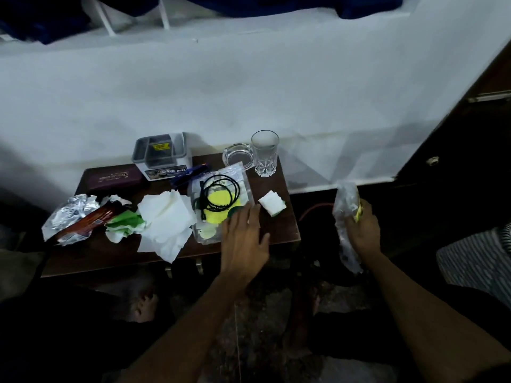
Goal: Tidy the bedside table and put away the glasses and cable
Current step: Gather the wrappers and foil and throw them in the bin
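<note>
Tidying looks barely begun: tissues (166, 219), foil wrapper (70, 217) and black cable (221, 194) clutter the worktop (276, 230). Cable lies coiled on a clear packet (221, 197), no clear long axis. Glasses case (113, 176) runs left-right at rear. Left hand (244, 233) open, flat beside packet; right hand (365, 228) grips crumpled plastic (345, 214) off the edge.

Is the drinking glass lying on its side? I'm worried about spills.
No. The drinking glass stands upright at the table's back corner, beside the ashtray.

"OPEL" on the box (163, 158)
</note>
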{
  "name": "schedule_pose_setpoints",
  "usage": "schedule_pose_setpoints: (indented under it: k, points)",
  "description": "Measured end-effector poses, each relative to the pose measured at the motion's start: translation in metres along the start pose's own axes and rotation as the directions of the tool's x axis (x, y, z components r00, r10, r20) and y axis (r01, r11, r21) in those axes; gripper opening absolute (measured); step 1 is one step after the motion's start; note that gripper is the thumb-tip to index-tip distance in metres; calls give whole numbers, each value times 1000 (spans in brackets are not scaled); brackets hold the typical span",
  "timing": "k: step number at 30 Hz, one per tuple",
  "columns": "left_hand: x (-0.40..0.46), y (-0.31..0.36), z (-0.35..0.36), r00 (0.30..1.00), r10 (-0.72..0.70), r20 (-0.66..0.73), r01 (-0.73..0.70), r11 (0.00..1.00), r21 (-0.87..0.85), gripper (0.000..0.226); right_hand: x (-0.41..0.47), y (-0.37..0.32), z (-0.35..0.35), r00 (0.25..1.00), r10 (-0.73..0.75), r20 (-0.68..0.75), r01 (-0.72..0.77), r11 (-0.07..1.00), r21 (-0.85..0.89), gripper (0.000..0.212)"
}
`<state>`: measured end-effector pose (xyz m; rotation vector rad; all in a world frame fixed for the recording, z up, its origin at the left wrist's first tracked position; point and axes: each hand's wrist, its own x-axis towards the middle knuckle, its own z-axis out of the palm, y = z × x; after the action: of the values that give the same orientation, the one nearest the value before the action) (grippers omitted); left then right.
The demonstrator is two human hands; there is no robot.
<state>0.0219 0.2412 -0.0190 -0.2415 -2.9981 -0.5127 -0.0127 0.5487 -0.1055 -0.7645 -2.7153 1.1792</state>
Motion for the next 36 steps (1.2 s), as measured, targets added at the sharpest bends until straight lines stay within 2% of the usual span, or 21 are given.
schedule_pose_setpoints:
  k: [3,5,8,9,11,12,14,15,17,19,21,24,27,29,30,32,34,36]
  points:
    - [5,-27,1,998,-58,-9,59,993,105,71,15,25,28,989,-36,143,53,992,-117,85]
    - [5,-36,2,997,-81,6,79,986,146,68,19,30,35,956,61,287,15,967,-255,104]
    - [5,-41,5,998,-57,-4,56,982,181,55,20,30,40,930,150,335,-18,930,-366,113]
    - [6,-41,5,999,-45,-2,44,981,190,49,16,20,37,944,112,311,7,934,-358,108]
    - [6,-39,7,999,-36,7,34,980,198,39,6,-13,32,977,-68,200,125,949,-289,83]
    - [6,-39,7,999,-39,14,36,980,198,36,-2,-35,33,975,-183,122,207,951,-228,69]
    - [6,-38,7,999,-43,18,39,982,185,34,-23,-81,39,923,-386,4,385,920,-76,54]
    - [5,-37,6,999,-42,7,41,985,167,35,-33,-103,44,888,-460,19,461,887,-43,53]
    - [6,-33,-1,998,-45,-47,51,990,128,40,-47,-132,59,794,-588,156,602,796,-65,60]
    - [9,-29,-10,992,-71,-102,81,993,92,41,-54,-144,72,758,-590,279,637,761,-120,67]
    - [13,-27,-21,977,-135,-168,141,990,23,38,-58,-146,79,757,-572,315,643,737,-207,65]
    - [21,-29,-40,946,-214,-243,193,975,-106,40,-57,-145,86,740,-620,262,673,696,-251,43]
    - [27,-30,-55,907,-238,-346,181,965,-189,40,-54,-147,85,703,-683,199,710,690,-140,28]
    - [30,-31,-65,875,-269,-402,169,949,-266,39,-53,-147,78,716,-686,132,687,725,40,28]
    - [31,-32,-69,857,-293,-424,165,935,-313,38,-56,-149,72,747,-654,118,636,756,158,26]
    - [33,-31,-76,813,-343,-471,151,904,-399,35,-59,-154,61,846,-507,165,410,817,407,26]
    - [32,-26,-81,779,-371,-506,128,883,-451,35,-62,-159,49,916,-333,225,134,781,610,30]
    - [26,-13,-83,768,-342,-542,71,886,-458,38,-68,-165,33,936,-236,261,-25,695,719,31]
